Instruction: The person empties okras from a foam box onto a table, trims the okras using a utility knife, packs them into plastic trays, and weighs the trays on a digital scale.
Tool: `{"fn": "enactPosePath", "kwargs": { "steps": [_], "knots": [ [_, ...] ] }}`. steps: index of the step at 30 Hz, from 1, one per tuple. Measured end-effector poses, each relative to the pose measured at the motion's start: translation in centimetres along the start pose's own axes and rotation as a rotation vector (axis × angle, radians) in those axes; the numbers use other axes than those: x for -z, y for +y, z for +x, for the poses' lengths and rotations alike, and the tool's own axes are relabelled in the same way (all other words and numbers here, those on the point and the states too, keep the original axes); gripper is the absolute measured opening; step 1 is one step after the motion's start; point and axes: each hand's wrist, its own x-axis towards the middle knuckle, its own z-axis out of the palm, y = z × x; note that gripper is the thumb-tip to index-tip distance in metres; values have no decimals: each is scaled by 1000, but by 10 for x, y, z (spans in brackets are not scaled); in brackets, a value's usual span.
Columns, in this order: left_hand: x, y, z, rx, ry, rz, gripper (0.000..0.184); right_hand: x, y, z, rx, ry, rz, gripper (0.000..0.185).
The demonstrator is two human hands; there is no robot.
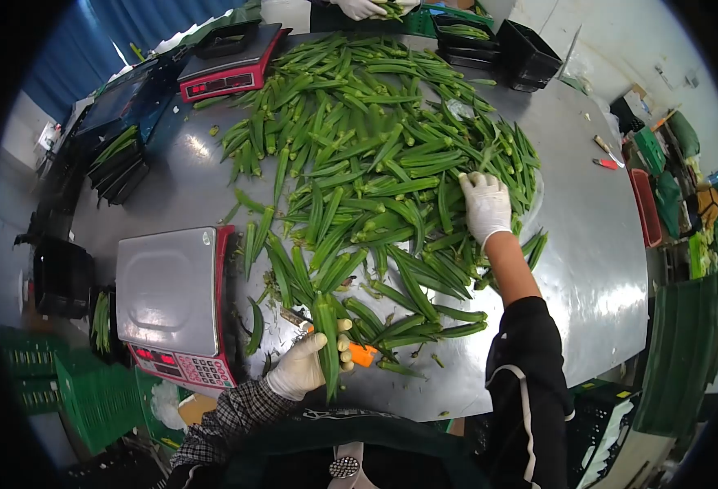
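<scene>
A large heap of green okra (359,138) spreads over the metal table (587,269). My left hand (310,363), in a pale glove, holds several okra pods (326,338) upright near the table's front edge, thumb on one side and fingers on the other. Just behind those fingers lies an orange-handled tool (362,354), partly covered by okra. My right hand (486,204), in a white glove, reaches onto the right side of the heap with its fingers bent down over pods; whether it grips one is hidden.
A scale (170,285) stands at the left, another scale (227,75) at the back left. Black trays (526,53) are stacked at the back right, near a knife (607,151). A co-worker's gloved hand (359,8) shows at the far edge. Green crates (98,391) stand lower left.
</scene>
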Motion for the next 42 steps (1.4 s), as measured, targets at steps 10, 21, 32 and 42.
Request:
{"fn": "enactPosePath", "kwargs": {
  "steps": [10, 21, 32, 42],
  "knots": [
    [-3, 0, 2, 38, 75, 46, 48, 67, 61, -84, -553, 120, 558, 23],
    [-4, -9, 0, 192, 111, 100, 41, 253, 14, -332, -1199, 185, 1451, 17],
    [-3, -21, -17, 297, 114, 145, 33, 215, -80, -455, -1458, -854, 1178, 37],
    [5, -6, -50, 205, 179, 133, 37, 174, -88, -359, -1103, -575, 870, 20]
  ]
}}
